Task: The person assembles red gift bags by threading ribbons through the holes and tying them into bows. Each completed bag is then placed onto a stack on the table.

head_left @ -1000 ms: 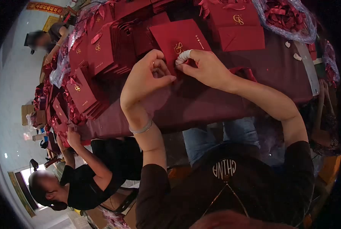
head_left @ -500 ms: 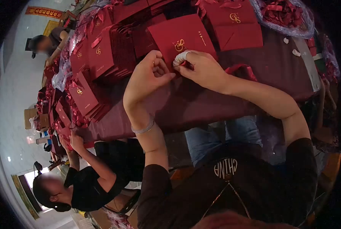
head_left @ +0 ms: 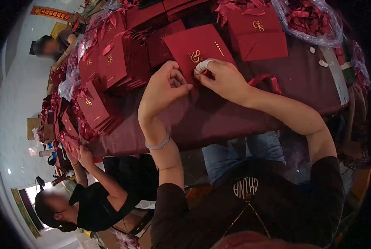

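Observation:
A dark red paper bag (head_left: 194,41) with gold lettering lies flat on the cloth-covered table in front of me. My right hand (head_left: 225,81), with white wrapping on a finger, is closed at the bag's near edge. Its fingertips pinch a bit of red ribbon (head_left: 209,74), mostly hidden by the hand. My left hand (head_left: 162,89) is beside the bag's near left corner, fingers loosely curled and thumb apart, with nothing visible in it. A loop of red ribbon (head_left: 268,79) lies on the table behind my right wrist.
Stacks of red bags (head_left: 115,62) stand to the left, and another bag (head_left: 258,35) lies at the back right. A clear plastic bag of ribbons (head_left: 310,20) sits at the far right. A co-worker (head_left: 98,195) handles red items at the left; another person (head_left: 54,47) is farther back.
The whole view has shifted slightly downward. My right hand remains pinched at the bag's edge, and my left hand's curled fingers have barely changed.

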`<state>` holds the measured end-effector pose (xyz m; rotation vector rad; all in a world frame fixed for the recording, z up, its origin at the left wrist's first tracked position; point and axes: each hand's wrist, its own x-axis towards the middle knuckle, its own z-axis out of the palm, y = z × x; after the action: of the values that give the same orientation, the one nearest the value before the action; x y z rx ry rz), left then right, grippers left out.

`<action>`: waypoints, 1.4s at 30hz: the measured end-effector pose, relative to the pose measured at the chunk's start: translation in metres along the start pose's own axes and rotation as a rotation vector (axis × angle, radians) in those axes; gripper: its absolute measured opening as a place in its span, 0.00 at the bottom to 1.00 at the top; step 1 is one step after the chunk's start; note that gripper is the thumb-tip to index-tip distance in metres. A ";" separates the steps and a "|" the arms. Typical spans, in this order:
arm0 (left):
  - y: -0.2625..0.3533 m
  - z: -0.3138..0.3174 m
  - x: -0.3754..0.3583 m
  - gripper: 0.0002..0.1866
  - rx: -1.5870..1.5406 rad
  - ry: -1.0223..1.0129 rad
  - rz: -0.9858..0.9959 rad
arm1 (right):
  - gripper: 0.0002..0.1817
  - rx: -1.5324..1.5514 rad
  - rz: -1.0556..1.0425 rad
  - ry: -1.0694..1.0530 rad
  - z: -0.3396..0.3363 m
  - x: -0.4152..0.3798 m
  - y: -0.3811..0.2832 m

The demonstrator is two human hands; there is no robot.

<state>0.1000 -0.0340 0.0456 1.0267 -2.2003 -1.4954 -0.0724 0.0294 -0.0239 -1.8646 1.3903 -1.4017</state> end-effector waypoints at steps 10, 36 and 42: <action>-0.001 0.003 0.002 0.19 -0.046 0.056 0.027 | 0.10 0.091 0.069 0.056 0.001 0.004 -0.001; 0.000 0.000 0.000 0.20 -0.017 0.091 -0.028 | 0.10 -0.019 0.030 0.013 -0.003 0.005 0.002; 0.002 -0.001 0.000 0.19 -0.032 0.091 -0.030 | 0.10 0.048 0.083 -0.038 -0.004 0.005 0.000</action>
<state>0.0998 -0.0339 0.0480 1.1003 -2.1008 -1.4621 -0.0759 0.0260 -0.0199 -1.7737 1.3868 -1.3403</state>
